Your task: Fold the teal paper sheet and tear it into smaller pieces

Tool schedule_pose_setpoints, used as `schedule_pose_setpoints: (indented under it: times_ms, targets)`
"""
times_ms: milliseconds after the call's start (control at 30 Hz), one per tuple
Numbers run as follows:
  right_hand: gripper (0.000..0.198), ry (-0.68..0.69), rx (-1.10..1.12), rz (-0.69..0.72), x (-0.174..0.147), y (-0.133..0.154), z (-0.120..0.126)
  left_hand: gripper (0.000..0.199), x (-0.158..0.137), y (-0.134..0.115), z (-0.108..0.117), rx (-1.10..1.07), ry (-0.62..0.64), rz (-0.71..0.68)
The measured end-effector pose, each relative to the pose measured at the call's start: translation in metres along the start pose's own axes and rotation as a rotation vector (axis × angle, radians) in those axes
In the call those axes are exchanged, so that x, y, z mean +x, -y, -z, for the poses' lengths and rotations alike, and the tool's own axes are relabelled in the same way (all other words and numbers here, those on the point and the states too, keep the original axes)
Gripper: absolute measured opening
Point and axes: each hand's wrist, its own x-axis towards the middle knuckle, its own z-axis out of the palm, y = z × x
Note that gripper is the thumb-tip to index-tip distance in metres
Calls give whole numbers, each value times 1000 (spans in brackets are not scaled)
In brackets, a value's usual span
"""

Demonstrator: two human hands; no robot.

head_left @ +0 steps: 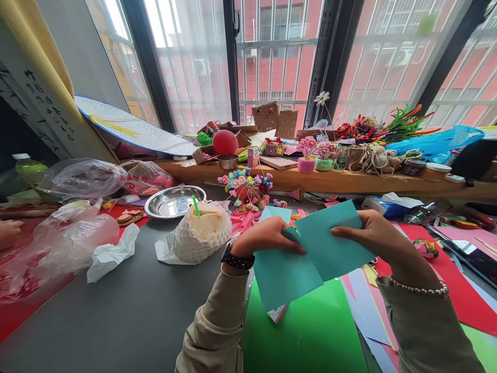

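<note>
My left hand, with a dark watch at the wrist, pinches a teal sheet of paper between thumb and fingers. Another teal paper piece is gripped at its upper right edge by my right hand, thumb on top. The two pieces overlap in the middle; whether they are joined there I cannot tell. Both are held above a green sheet on the table. Under the lower edge of the left piece, a small patterned corner pokes out. A lighter teal piece shows behind my left hand.
Left of my hands stand a coconut in foam netting with a green straw and a steel plate. Plastic bags and another person's hand are farther left. Coloured papers lie right. Crafts crowd the wooden ledge.
</note>
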Motion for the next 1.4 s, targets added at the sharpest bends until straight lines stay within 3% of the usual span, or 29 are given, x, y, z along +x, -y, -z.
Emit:
schedule_pose_setpoints:
  times_ms: [233, 633, 1033, 1400]
  targets:
    - [20, 5, 113, -46, 0, 0, 0, 26, 0, -3, -1, 21, -39, -38]
    - [19, 71, 114, -49, 1, -1, 4, 24, -3, -6, 0, -26, -40, -10]
    - [16, 18, 187, -59, -1, 0, 3, 26, -6, -8, 0, -51, -58, 1]
    - [15, 50, 236, -67, 2, 0, 0, 24, 0, -4, 1, 44, -69, -24]
